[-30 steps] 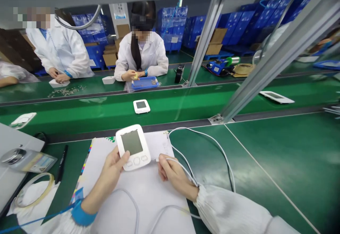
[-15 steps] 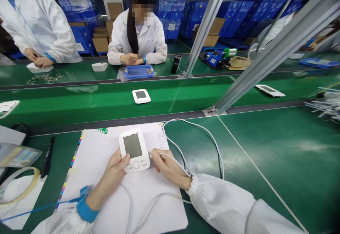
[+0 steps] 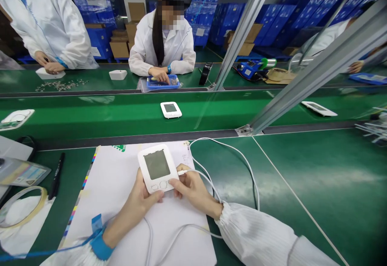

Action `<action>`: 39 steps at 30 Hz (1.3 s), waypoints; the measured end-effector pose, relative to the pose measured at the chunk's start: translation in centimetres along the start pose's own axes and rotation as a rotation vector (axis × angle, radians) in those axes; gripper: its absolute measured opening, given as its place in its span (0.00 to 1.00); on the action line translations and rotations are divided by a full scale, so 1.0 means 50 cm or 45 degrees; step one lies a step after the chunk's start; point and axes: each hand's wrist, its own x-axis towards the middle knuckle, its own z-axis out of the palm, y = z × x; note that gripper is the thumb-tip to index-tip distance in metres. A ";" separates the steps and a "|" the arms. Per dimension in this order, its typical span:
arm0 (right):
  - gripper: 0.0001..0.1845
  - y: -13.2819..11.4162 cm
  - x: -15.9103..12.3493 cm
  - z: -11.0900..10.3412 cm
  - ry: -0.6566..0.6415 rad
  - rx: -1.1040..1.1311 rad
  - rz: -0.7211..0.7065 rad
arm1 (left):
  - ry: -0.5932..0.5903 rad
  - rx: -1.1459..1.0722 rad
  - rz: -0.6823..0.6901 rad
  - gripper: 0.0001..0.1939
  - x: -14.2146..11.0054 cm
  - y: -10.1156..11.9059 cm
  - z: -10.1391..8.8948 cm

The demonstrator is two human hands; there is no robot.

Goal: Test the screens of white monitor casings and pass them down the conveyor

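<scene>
A white handheld device with a grey screen and a row of buttons, looking like a blood pressure monitor, is held tilted above a white sheet. My left hand is closed on its lower left edge, thumb along the bottom. My right hand grips its lower right corner, the thumb lying by the right button. A white cable has its plug at the device's right side and runs over my right hand. The fingers behind the device are hidden.
Beyond the bench edge, a green conveyor carries another monitor. A metal post slants up at right. Tape roll, black marker and a clear container lie at left. Co-workers in white coats sit opposite.
My right hand has gone from holding the cable's plug end to gripping the device's lower right corner. The plug now sits at the device's side. My left thumb has slid down to its bottom edge.
</scene>
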 end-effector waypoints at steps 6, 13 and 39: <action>0.23 0.000 0.005 -0.004 0.001 0.054 0.006 | 0.116 0.149 0.006 0.41 -0.010 -0.003 0.017; 0.23 0.000 0.002 -0.004 -0.017 0.053 0.026 | 0.152 0.075 -0.011 0.42 -0.013 0.001 0.021; 0.22 0.008 0.006 -0.003 0.027 0.044 0.070 | 0.159 0.291 -0.134 0.50 -0.016 0.026 0.021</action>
